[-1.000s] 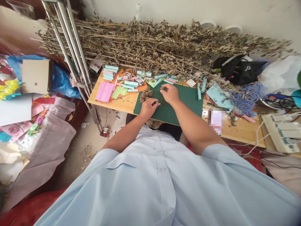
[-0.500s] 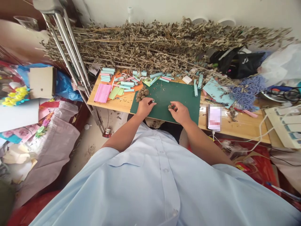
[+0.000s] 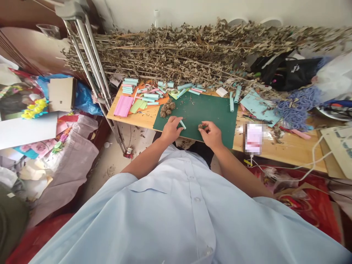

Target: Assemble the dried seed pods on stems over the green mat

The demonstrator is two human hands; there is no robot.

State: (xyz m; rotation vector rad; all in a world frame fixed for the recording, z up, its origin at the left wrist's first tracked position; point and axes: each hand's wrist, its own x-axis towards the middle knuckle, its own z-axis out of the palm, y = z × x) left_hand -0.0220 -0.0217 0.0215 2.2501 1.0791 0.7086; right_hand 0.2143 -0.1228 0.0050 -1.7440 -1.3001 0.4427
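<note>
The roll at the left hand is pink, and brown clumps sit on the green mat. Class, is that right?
Not quite: the head view shows the roll at the left hand is light blue; brown clumps do sit on the green mat.

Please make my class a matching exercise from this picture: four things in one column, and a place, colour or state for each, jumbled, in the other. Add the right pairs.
Things
1. Left hand
2. Right hand
3. Pink paper
4. Bundle of string

Descriptions
A. Lies to the left of the green mat
B. Holds a small brown clump
C. Purplish blue, to the right of the mat
D. Has a light-blue roll at its fingers

Right pairs
1-D, 2-B, 3-A, 4-C
</note>
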